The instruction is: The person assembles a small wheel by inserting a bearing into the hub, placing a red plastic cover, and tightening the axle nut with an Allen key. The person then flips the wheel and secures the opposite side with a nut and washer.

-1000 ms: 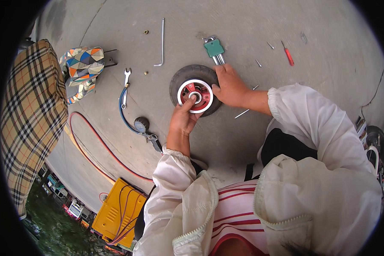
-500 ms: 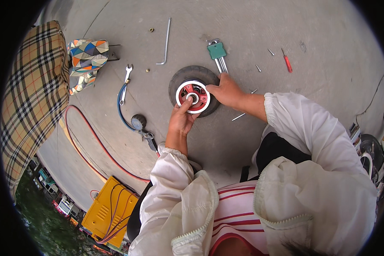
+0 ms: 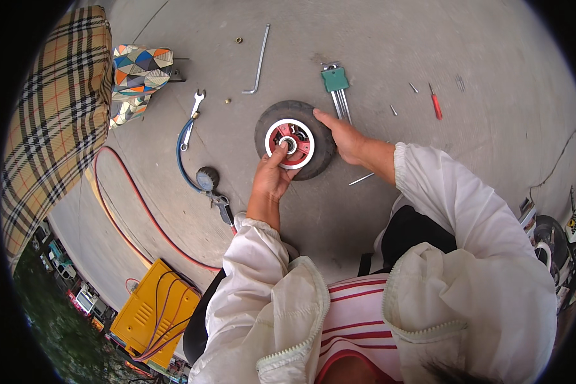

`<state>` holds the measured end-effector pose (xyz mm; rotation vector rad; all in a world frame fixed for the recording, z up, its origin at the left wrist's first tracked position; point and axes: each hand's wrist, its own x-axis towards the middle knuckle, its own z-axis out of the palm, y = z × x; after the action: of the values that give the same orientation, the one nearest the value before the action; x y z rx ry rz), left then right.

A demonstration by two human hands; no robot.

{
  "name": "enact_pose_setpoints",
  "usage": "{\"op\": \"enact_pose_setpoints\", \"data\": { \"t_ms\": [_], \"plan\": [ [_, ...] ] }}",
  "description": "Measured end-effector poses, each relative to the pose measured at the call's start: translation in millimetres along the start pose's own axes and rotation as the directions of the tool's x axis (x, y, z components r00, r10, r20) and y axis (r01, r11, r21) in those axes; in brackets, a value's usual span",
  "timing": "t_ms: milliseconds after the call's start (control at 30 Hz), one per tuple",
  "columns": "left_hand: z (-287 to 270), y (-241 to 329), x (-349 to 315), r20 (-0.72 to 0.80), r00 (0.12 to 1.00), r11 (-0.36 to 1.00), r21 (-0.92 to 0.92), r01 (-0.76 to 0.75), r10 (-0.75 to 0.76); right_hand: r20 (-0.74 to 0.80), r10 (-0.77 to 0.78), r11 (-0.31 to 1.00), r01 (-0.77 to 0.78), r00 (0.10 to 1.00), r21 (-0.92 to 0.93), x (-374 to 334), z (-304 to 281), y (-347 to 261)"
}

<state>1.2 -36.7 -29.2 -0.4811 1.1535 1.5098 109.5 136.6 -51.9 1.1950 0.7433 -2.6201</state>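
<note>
A small black tyre (image 3: 324,153) stands in front of me, with a red and silver wheel rim (image 3: 303,146) at its middle, slightly toward the lower left. My left hand (image 3: 270,180) grips the rim from the near side, its thumb pressed on the hub and its fingers reaching beneath. On the tyre's right side my right hand (image 3: 351,142) holds the tread, thumb along the upper edge, the other fingers mostly hidden behind it. Just beyond that hand lies a hex key set (image 3: 336,81) in a green holder.
Around lie a long hex key (image 3: 260,61), a wrench (image 3: 198,101), a red screwdriver (image 3: 436,105) and several small metal pieces. A tyre inflator gauge (image 3: 208,179) on a hose rests at left, near a yellow case (image 3: 148,307). A plaid-covered seat (image 3: 57,109) borders the left.
My right thumb has shifted up along the tyre, away from the rim's edge. The left hand keeps its grip at the hub. The whole view has shifted slightly.
</note>
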Motion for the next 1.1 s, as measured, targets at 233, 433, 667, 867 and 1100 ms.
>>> {"op": "enact_pose_setpoints", "data": {
  "t_ms": [233,433,667,867,1100],
  "plan": [
    [0,11,-3,-0.055,0.998,1.000,0.002,0.019,-0.019,0.111,0.043,0.977,-0.065,0.993,0.203,-6,8,0],
    [-15,15,-3,0.040,0.998,0.998,-0.003,0.055,-0.055,0.298,0.094,0.964,-0.161,0.950,0.212,0,-2,7],
    [-17,14,-10,0.054,0.998,0.998,-0.050,0.037,-0.034,0.362,0.115,0.964,-0.192,0.925,0.183,0,-2,12],
    [-12,14,-13,-0.008,0.999,0.999,-0.036,0.036,-0.036,0.397,0.130,0.973,-0.194,0.908,0.127,7,-4,12],
    [9,34,-29,-0.459,0.877,0.685,0.685,0.248,0.141,0.357,0.127,0.973,-0.186,0.925,0.134,4,-2,9]
  ]
}}
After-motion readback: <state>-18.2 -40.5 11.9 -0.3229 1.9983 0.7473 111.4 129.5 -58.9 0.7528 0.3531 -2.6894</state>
